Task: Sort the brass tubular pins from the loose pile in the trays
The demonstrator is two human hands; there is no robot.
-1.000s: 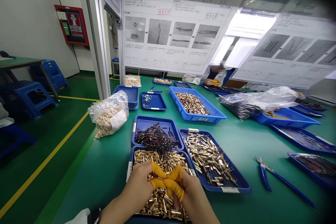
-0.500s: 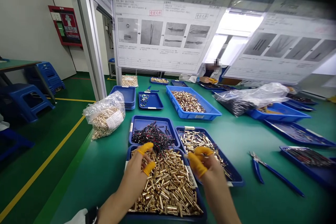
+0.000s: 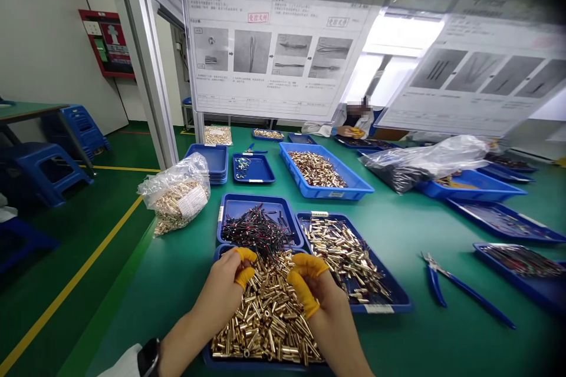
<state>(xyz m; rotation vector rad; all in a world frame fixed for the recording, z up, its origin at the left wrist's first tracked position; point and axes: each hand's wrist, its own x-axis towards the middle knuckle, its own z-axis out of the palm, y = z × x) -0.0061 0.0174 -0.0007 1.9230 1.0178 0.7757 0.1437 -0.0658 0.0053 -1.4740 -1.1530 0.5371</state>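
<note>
My left hand (image 3: 230,277), with yellow finger cots on thumb and forefinger, is curled over the left edge of a blue tray (image 3: 207,359) of brass tubes (image 3: 269,318). Its fingertips are drawn close together, and whatever they hold is too small to make out. My right hand (image 3: 318,288), also in yellow cots, hovers over the tubes' right side. A gap shows between its thumb and fingers, with nothing visible in it. Just beyond both hands, black and red wire pieces (image 3: 259,227) fill a second tray. Brass pieces with thin dark ends (image 3: 349,253) lie in the tray at right.
Blue-handled pliers (image 3: 464,288) lie at right near a tray of dark wires (image 3: 522,260). A clear bag of brass parts (image 3: 179,200) stands at left. Farther back are a large blue bin (image 3: 354,188) and stacked trays (image 3: 212,159). A co-worker's hand (image 3: 351,131) shows at the back.
My right hand has moved left, from the edge of the right tray to over the brass tubes. My left thumb and forefinger have come closer together.
</note>
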